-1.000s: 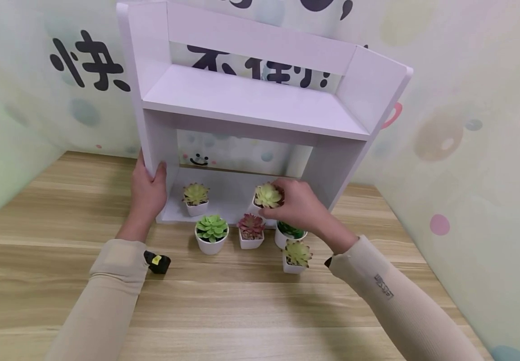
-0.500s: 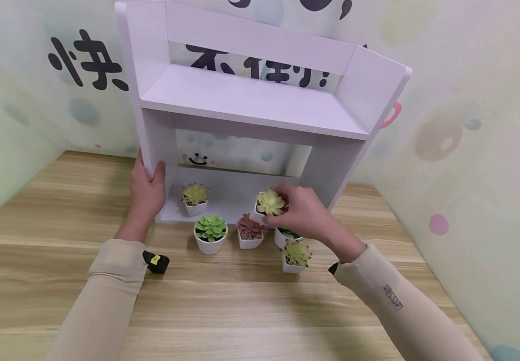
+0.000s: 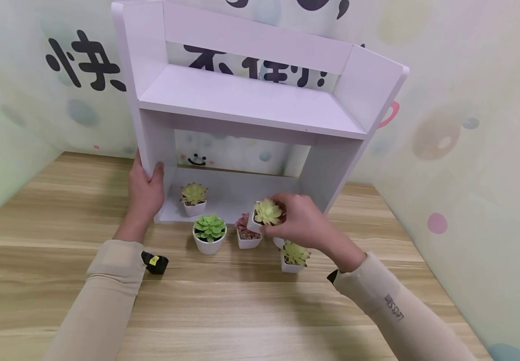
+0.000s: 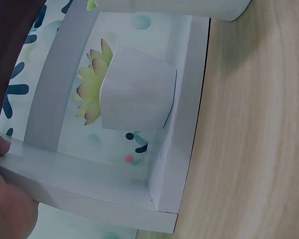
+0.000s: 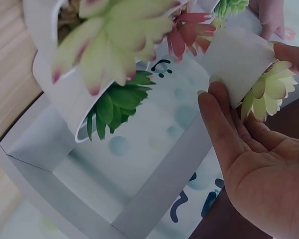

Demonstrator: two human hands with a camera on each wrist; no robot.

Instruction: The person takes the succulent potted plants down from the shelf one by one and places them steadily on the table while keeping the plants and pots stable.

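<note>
My left hand (image 3: 146, 195) grips the left side panel of a white two-tier shelf (image 3: 251, 103), thumb on the inner side. Between thumb and fingers my right hand (image 3: 302, 220) pinches the small white pot of a pale green succulent (image 3: 267, 213), raised at the shelf's lower front edge. It overlaps a red succulent (image 3: 247, 235) in the head view. On the lower board, at the left, sits another pale succulent (image 3: 194, 198). A dark green succulent (image 5: 122, 102) shows in the right wrist view; in the head view my right hand hides most of it.
In front of the shelf stand a bright green succulent (image 3: 209, 233) in a round pot and a pale one (image 3: 293, 256) at the right. The wooden table (image 3: 224, 311) meets a patterned wall (image 3: 467, 165) behind and at the sides.
My right hand has brought the pale succulent down and towards me, from over the lower board to its front edge, covering more of the red and dark green plants. The left hand keeps its hold.
</note>
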